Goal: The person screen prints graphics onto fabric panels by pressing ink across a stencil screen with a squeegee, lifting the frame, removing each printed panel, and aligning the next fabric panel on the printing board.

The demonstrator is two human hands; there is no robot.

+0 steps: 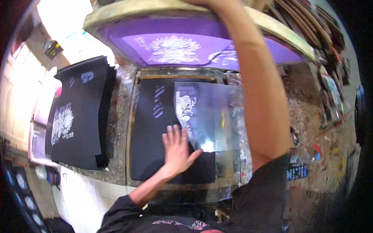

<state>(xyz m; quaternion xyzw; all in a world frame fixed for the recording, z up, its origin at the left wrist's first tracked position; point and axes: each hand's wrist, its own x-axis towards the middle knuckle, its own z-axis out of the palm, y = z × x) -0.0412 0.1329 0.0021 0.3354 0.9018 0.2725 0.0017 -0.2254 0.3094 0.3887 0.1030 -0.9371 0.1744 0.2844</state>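
The right hand (202, 3) is almost wholly cut off by the top of the picture; only its wrist shows against the lifted printing screen (175, 35), so I cannot tell whether its fingers grip the frame. The screen tilts up over the table's far edge, purple underside facing down, its long axis running left to right.

The left hand (176, 149) lies flat with fingers spread open on a black sheet (151, 128), which sits in the middle of the paint-spattered table (120, 116), its long side running from the near edge to the far edge. A clear film (211, 116) overlaps the sheet's right half, blurring the white print beneath.

A stack of printed black sheets (81, 112) rests by the left edge.
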